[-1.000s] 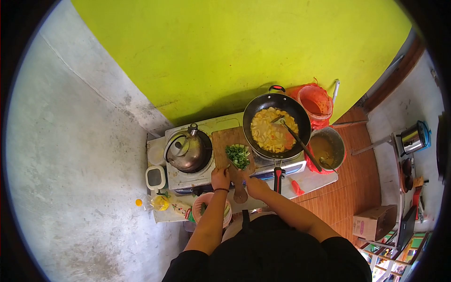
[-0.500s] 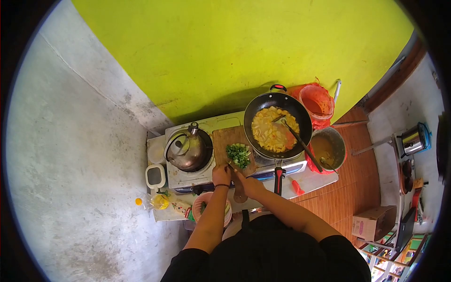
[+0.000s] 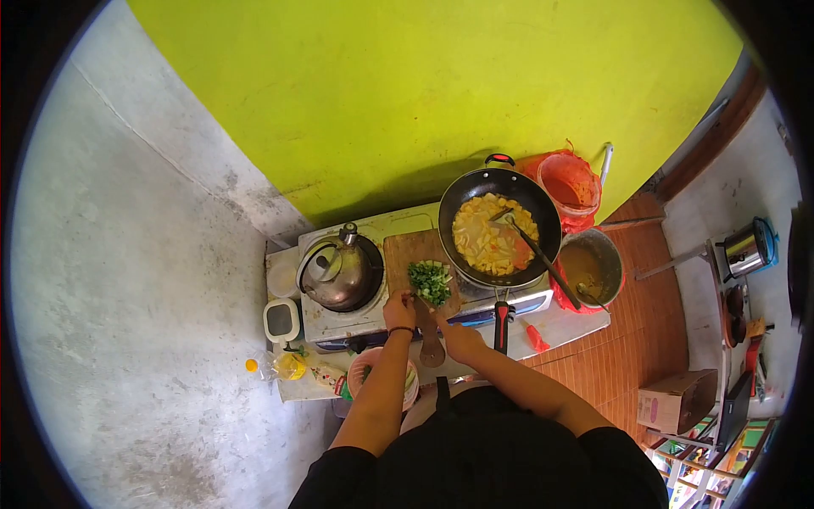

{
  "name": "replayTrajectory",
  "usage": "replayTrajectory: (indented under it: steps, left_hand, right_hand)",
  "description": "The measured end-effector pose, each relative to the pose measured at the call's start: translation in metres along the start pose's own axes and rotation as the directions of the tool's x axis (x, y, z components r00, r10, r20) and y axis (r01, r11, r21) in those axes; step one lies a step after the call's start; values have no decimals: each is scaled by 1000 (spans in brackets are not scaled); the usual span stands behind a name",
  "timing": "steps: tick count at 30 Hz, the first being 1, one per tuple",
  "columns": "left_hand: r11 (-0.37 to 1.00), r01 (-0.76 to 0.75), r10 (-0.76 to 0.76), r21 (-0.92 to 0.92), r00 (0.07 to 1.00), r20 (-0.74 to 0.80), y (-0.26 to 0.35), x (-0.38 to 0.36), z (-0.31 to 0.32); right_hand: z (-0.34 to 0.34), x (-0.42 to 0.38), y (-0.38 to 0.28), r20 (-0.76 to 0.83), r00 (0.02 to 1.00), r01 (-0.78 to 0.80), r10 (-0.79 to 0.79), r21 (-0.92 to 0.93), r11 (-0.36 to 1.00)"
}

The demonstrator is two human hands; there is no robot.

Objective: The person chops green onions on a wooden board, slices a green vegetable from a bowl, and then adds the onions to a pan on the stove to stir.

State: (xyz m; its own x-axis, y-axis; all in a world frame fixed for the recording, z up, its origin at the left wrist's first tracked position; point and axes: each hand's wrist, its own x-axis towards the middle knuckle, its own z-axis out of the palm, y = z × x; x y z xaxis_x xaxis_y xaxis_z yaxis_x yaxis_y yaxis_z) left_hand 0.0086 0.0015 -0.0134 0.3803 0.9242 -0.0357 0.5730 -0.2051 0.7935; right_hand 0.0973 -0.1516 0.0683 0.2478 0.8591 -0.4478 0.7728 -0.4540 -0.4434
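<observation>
Both hands have shifted slightly since the earlier frame: the left hand [image 3: 398, 311] has edged up toward the chopped greens, and the right hand [image 3: 463, 341] has slid a little to the right. They work at the centre of the frame, over the lower edge of a brown wooden cutting board [image 3: 405, 248] whose rounded handle points toward the bottom. The right hand is closed around what looks like the handle of a narrow metal knife [image 3: 423, 304], its blade angled up and left between the hands. The left hand is curled beside the blade tip; whether it pinches anything is too small to tell.

The heap of chopped green leaves and pale stems [image 3: 431, 282] lies on the board, just above the blade. The board rests on a white stove [image 3: 407, 222], between a dull silver kettle [image 3: 341, 280] on the left and a black wok [image 3: 452, 188] on the right. Yellow, chunky food [image 3: 492, 242] in liquid fills the wok's bottom, and a dark-handled spatula [image 3: 547, 265] leans across its rim. Right of the wok are a red bucket [image 3: 570, 180] and, below it, a grey metal pot [image 3: 612, 254]. A pink plastic basket [image 3: 358, 373] sits below the kettle, partly behind the left forearm.
</observation>
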Motion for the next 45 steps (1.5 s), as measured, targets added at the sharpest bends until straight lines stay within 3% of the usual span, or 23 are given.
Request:
replayTrajectory:
  steps: [2, 8, 17, 20, 24, 26, 28, 29, 31, 34, 36, 40, 45]
  left_hand:
    - [995, 23, -22, -98, 1000, 13, -3, 2, 3]
    - [995, -51, 51, -83, 999, -2, -6, -2, -3]
    - [988, -49, 46, -143, 999, -25, -2, -36, -41]
    - [978, -59, 36, -201, 993, -117, -9, -64, -61]
    - [960, 83, -135, -266, 974, -183, -20, -105, -88]
    - [979, 83, -121, -188, 972, -203, -31, -122, -97]
    - [990, 118, -131, -78, 971, -199, -41, -138, -100]
    - [986, 121, -142, -112, 970, -195, -55, -145, -94]
    - [975, 128, -162, -179, 969, -187, -80, -154, -83]
    - [948, 295, -301, -117, 953, -36, -94, -167, -74]
    - [944, 325, -323, -53, 945, 50, -98, -169, -70]
    - [934, 335, -354, 127, 915, 191, -102, -163, -63]
    - [939, 273, -332, 207, 877, 348, -118, -155, -40]
  right_hand:
    - [2, -1, 2, -34, 999, -1, 2, 48, 999]
    - [6, 1, 7, -32, 999, -12, 14, 68, 998]
    - [2, -18, -1, 36, 980, 193, -196, 81, 978]
    - [-7, -32, -24, 126, 964, 218, -234, 127, 968]
    - [11, -34, -41, 218, 935, 256, -278, 122, 959]
    - [18, -39, -46, 165, 913, 359, -374, 112, 927]
    - [9, -43, -60, 306, 900, 303, -310, 72, 950]
    - [6, -44, -65, 371, 888, 274, -271, 45, 961]
    - [28, -43, -56, 327, 889, 332, -321, 24, 943]
    - [45, -43, -48, 333, 882, 338, -334, 48, 940]
    - [48, -44, -46, 349, 884, 319, -311, 34, 947]
    - [46, -48, -48, 351, 893, 308, -283, -17, 951]
    - [48, -50, -46, 318, 908, 292, -272, -17, 956]
